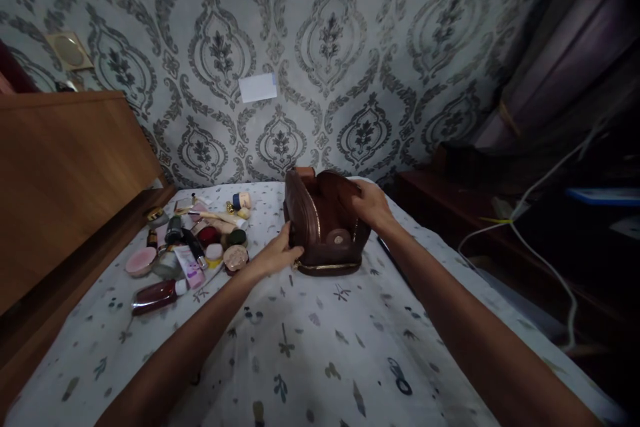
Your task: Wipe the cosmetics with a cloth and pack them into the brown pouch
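A dark brown leather toiletry bag [330, 253] stands on the patterned white sheet [310, 353], its gold zipper undone and its mouth gaping wide. At its left lower side, my left hand [277, 253] grips the wall near the zipper end. My right hand [373, 207] holds the right upper edge, with some fingertips hidden inside the flap. The bag's interior looks brown and shadowed; its contents cannot be made out. Left of the bag lies a cluster of cosmetics, among them a dark red bottle [156, 298], a pink tube [190, 268] and a round compact [235, 258].
A wooden headboard-like panel [70, 180] borders the bed on the left. Patterned wallpaper rises behind, with a white card [258, 87] on it. On the right are white cables [550, 273] and a dark red surface [425, 193]. A thin dark object [393, 257] lies beside my right forearm.
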`<state>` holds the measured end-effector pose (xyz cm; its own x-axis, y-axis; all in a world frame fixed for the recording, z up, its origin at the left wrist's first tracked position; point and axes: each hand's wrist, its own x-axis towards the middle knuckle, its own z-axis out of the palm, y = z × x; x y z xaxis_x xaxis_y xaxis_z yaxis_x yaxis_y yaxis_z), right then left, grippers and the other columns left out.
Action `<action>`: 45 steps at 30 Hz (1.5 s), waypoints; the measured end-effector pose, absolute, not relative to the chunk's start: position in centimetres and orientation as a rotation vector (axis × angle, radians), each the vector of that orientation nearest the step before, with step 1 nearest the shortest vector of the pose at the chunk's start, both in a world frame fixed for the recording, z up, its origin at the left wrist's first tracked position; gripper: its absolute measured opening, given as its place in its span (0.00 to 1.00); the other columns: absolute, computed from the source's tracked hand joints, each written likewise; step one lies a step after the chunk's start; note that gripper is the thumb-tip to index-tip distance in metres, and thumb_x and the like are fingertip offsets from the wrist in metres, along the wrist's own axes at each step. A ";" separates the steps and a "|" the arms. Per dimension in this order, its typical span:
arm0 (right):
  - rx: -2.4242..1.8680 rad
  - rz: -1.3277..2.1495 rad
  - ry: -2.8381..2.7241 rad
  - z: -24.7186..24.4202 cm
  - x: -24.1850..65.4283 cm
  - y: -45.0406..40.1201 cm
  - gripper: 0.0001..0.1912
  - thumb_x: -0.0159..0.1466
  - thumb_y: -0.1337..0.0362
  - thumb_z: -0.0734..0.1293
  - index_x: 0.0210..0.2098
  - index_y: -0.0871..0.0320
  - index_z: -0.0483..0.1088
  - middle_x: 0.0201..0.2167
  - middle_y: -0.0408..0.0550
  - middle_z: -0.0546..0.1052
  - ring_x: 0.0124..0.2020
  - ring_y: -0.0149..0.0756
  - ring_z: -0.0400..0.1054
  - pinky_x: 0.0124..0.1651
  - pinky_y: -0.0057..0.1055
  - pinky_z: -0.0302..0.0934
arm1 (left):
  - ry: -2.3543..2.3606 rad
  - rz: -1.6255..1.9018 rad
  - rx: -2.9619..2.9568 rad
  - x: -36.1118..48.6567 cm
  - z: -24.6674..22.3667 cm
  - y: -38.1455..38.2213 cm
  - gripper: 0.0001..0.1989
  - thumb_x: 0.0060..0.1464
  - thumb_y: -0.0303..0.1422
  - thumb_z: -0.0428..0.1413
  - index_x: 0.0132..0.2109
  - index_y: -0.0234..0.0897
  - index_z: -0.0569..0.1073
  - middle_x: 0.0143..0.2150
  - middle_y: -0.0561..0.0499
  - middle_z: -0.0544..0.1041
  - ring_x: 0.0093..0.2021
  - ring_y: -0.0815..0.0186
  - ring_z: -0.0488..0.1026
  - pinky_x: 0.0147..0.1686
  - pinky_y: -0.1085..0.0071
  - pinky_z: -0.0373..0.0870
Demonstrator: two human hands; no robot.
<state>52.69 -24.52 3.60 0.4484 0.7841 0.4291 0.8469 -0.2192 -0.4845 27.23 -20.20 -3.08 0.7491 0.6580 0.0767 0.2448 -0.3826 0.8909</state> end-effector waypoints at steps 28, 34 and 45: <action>-1.506 0.302 -1.898 -8.1 31.0 -25.5 0.30 0.62 0.60 0.65 0.63 0.61 0.61 0.54 0.60 0.73 0.56 0.50 0.67 0.59 0.48 0.62 | 0.921 1.169 2.680 13.4 -5.8 -22.1 0.12 0.65 0.28 0.44 0.50 0.35 0.69 0.43 0.42 0.75 0.45 0.60 0.72 0.47 0.63 0.71; -1.380 0.316 -1.896 -9.6 31.2 -25.2 0.28 0.64 0.58 0.63 0.61 0.62 0.63 0.57 0.59 0.73 0.57 0.51 0.66 0.61 0.48 0.60 | 1.146 1.116 2.770 13.2 -5.3 -21.9 0.11 0.65 0.28 0.44 0.48 0.34 0.70 0.42 0.42 0.76 0.45 0.58 0.71 0.48 0.59 0.69; -1.404 0.392 -1.898 -9.5 31.6 -25.2 0.28 0.64 0.59 0.61 0.61 0.62 0.63 0.58 0.58 0.72 0.58 0.50 0.65 0.62 0.49 0.59 | 2.101 0.523 2.667 10.6 -2.5 -20.8 0.15 0.66 0.33 0.44 0.46 0.35 0.75 0.48 0.42 0.77 0.52 0.50 0.68 0.52 0.47 0.61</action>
